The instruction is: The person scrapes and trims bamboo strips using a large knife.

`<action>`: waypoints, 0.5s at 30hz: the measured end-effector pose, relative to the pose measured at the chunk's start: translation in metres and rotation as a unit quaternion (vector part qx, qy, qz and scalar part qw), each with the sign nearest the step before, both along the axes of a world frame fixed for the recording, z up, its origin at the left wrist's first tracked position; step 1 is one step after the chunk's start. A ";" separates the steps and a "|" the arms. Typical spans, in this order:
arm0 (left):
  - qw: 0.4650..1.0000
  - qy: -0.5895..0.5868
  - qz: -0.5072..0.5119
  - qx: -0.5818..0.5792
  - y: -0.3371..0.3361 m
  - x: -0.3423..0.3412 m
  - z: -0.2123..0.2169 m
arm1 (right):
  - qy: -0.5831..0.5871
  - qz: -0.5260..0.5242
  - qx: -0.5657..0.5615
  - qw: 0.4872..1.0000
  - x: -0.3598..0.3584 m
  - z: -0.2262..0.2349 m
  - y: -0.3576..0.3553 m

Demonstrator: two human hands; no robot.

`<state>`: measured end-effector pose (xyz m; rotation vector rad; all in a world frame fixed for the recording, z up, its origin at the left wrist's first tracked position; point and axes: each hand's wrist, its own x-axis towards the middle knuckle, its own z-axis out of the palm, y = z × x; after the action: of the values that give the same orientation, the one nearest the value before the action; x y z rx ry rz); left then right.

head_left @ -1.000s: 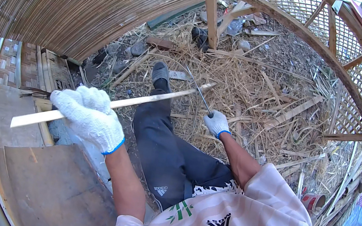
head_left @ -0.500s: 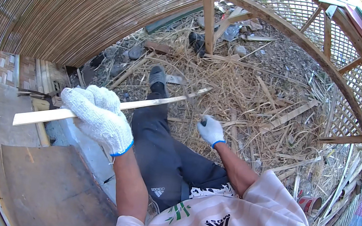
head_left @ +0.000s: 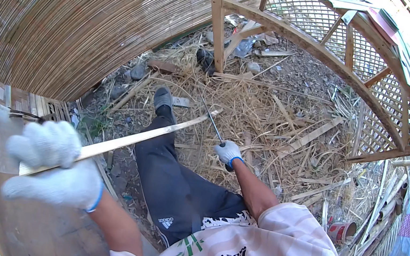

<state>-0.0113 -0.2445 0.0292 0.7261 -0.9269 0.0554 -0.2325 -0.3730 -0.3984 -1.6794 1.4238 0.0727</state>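
A long pale bamboo strip (head_left: 145, 135) slants from the left side across my shin toward the litter-covered ground. My left hand (head_left: 55, 161), in a white knitted glove and slightly blurred, holds the strip near its close end, fingers on one side and thumb on the other. In my right hand (head_left: 227, 154), also gloved, is the dark handle of a knife (head_left: 211, 120). Its thin blade points away from me, its tip just by the strip's far end. Fingers close round the handle, which shows on both sides of the glove.
Bamboo shavings and offcuts (head_left: 250, 116) cover the ground ahead. A wooden lattice frame (head_left: 307, 35) arches at far right, and a slatted bamboo screen (head_left: 88, 16) stands at left. Beside my left arm lies a brown board (head_left: 37, 224); a red can (head_left: 342, 231) sits at right.
My left hand has moved left and down with the bamboo strip, its thumb now apart from its fingers. My right hand has turned, bringing the knife blade into clear sight. The whole view has shifted slightly.
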 end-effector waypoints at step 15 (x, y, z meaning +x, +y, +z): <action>0.974 0.049 0.219 0.021 -0.080 0.027 0.023 | -0.032 -0.059 -0.101 0.993 -0.003 -0.026 -0.011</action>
<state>0.0153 -0.3245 0.0517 0.9541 -0.6613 0.3862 -0.2350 -0.3842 -0.4242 -1.7389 1.5208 -0.1969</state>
